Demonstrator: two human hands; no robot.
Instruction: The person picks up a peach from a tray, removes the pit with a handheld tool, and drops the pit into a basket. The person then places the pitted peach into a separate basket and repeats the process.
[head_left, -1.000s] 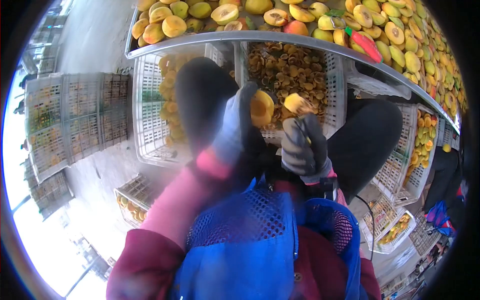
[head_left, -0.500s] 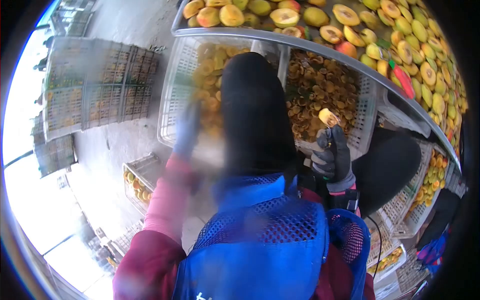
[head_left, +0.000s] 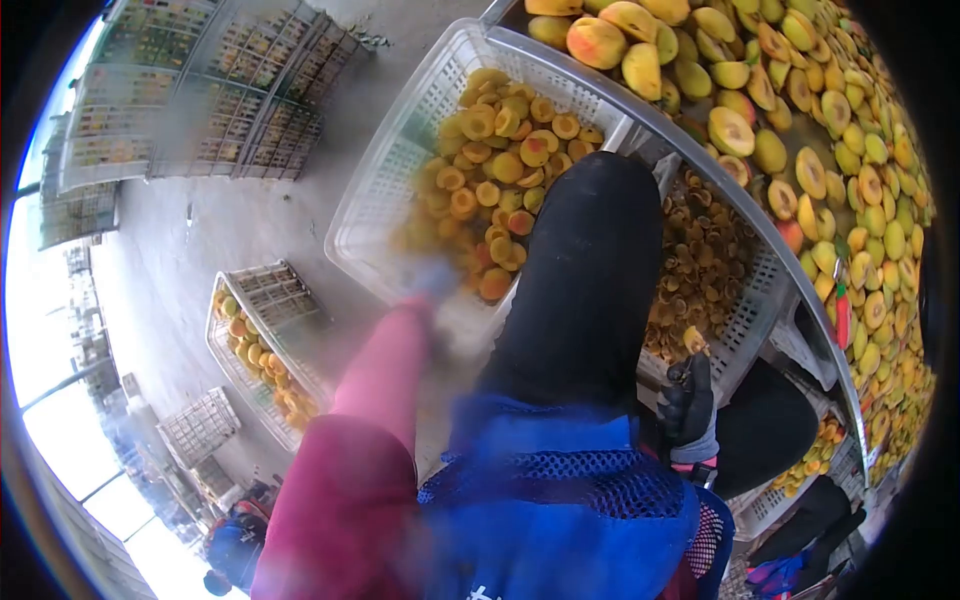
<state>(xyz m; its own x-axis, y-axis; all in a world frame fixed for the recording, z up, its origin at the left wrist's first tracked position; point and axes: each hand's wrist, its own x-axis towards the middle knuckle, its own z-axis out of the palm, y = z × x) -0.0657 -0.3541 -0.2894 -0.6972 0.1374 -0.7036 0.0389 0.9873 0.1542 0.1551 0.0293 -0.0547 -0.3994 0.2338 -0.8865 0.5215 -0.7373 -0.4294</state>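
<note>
My left hand (head_left: 432, 278), in a pale glove, is blurred at the near edge of a white crate (head_left: 345, 225) of halved yellow fruit (head_left: 508, 165); its fingers cannot be made out. My right hand (head_left: 688, 400), in a dark grey glove, is closed around something small and dark. A pale yellow fruit piece (head_left: 694, 340) shows at its fingertips. Beyond that hand, a second crate (head_left: 762, 290) holds brown, cup-shaped fruit scraps (head_left: 690, 265).
A metal-edged table (head_left: 640, 112) full of halved fruit curves along the right, with a red-handled tool (head_left: 842, 315) on it. Stacked crates (head_left: 215, 95) stand at upper left, and a tilted fruit crate (head_left: 270, 345) below them. Other people (head_left: 238, 545) appear at both lower edges.
The view has turned, showing more of the yellow fruit crate. My left hand has moved nearer that crate's near edge. My right hand still has the fruit piece at its fingertips.
</note>
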